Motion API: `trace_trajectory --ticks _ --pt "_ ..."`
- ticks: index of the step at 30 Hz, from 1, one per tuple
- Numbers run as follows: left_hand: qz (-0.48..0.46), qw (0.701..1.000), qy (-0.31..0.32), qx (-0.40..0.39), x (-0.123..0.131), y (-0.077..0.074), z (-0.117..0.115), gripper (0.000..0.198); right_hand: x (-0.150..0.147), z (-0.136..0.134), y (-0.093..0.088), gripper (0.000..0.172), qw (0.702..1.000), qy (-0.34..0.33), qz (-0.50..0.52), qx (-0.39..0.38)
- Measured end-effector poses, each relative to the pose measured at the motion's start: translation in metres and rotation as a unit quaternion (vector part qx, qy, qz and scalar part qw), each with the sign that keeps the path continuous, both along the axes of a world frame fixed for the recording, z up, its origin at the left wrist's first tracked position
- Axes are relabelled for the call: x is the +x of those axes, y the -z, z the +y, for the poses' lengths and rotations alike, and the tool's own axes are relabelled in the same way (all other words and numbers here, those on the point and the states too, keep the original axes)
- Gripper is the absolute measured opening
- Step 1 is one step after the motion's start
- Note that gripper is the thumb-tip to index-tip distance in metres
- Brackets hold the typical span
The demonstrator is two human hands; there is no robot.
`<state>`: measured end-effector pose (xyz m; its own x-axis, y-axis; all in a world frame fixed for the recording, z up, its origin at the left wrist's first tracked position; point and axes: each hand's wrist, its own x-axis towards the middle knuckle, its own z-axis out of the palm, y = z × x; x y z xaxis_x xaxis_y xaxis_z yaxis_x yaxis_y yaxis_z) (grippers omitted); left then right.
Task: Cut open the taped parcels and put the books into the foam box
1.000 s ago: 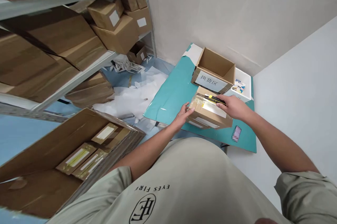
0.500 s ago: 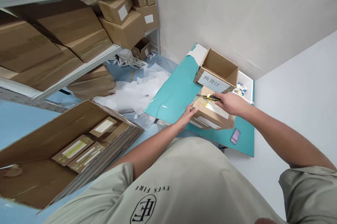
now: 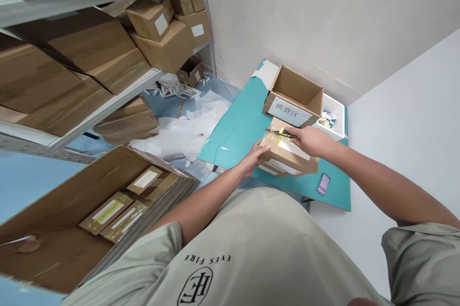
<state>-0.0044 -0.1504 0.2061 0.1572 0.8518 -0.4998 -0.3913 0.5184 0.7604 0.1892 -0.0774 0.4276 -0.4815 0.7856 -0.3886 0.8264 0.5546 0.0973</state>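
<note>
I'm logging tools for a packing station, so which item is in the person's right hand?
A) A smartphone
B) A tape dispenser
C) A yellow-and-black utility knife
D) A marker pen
C. The right hand grips the yellow-and-black utility knife, its tip at the taped edge of a cardboard box, while the left hand rests against the box.

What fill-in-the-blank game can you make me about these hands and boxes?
The right hand grips a yellow and black ____.
The left hand rests on a brown cardboard box with shiny clear ____ on it.
A ____ lies on the teal sheet to the right of that box.

Missing words: utility knife, tape, phone.
</note>
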Motion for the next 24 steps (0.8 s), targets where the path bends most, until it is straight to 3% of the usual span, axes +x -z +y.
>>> trace_trajectory --ticks 8,18,24 --pt "0.025 0.996 -0.08 -0.042 0.013 -0.005 0.005 0.083 -0.004 -0.007 -0.026 0.055 0.998 0.003 -0.059 -0.016" --pt "0.009 0.999 -0.043 -0.024 0.003 -0.011 0.001 0.081 0.008 -0.004 -0.023 0.059 0.992 0.006 -0.116 -0.043" --pt "0.017 0.999 -0.046 -0.015 0.005 -0.011 0.001 0.078 0.018 -0.01 -0.037 0.058 0.989 0.019 -0.135 -0.049"
